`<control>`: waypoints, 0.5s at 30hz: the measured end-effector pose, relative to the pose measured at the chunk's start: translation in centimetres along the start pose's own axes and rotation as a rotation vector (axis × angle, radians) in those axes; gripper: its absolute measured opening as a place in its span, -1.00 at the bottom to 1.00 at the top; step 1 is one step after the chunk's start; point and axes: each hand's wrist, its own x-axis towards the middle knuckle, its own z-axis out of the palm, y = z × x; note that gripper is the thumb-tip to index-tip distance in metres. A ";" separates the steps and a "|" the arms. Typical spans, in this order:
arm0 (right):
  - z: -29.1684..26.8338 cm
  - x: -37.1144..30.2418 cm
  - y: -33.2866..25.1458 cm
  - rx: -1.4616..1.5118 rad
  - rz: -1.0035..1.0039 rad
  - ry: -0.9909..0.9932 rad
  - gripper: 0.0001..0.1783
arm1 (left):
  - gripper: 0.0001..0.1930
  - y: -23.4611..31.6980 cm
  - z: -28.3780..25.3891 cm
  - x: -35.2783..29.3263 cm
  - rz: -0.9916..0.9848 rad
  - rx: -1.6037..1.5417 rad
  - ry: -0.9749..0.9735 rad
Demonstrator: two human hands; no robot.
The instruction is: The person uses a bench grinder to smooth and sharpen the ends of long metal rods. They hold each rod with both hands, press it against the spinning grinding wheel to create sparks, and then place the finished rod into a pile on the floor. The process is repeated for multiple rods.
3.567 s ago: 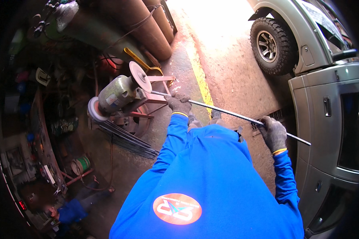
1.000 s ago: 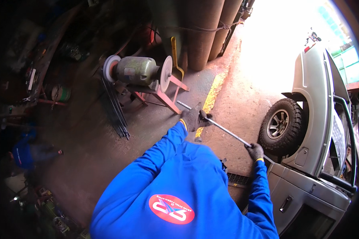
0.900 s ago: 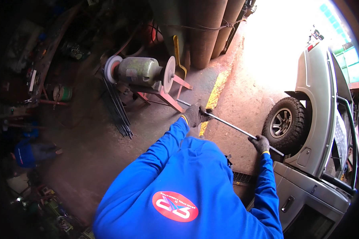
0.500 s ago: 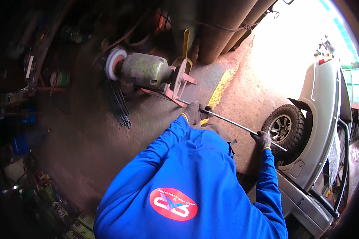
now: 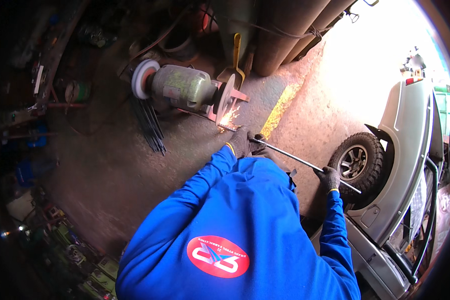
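Observation:
A long thin steel rod [image 5: 295,158] slants across in front of my body. Near its far left end, my left hand [image 5: 241,142], in a dark knit glove, is closed round it. My right hand [image 5: 330,180], gloved alike, grips the rod close to its near right end. The rod's left tip meets the edge of the right-hand wheel [image 5: 225,100] of a green bench grinder [image 5: 182,87]. Orange sparks [image 5: 229,118] fly off there. A white wheel [image 5: 145,79] sits on the grinder's left side.
A bundle of dark rods [image 5: 149,125] lies on the floor by the grinder. Behind it stand a yellow-handled dustpan [image 5: 236,60] and large brown cylinders [image 5: 285,35]. To the right is a silver vehicle [image 5: 400,150] with a big tyre [image 5: 357,162]. A yellow line [image 5: 281,111] marks the floor.
Sparks now show at the rod's tip, where there were none before. Both hands keep their grip on the rod. The view has shifted slightly.

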 end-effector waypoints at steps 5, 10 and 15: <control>-0.3 -0.9 0.3 0.060 0.009 0.051 -0.40 | -0.79 -0.1 -0.3 0.0 0.012 0.033 0.011; -1.0 -1.9 -0.2 0.003 -0.036 0.158 -0.43 | -0.82 0.0 0.7 -1.0 0.027 0.034 0.010; -3.4 -3.3 -1.6 -0.057 -0.039 0.259 -0.45 | -0.87 0.2 1.1 -1.4 0.035 0.042 -0.008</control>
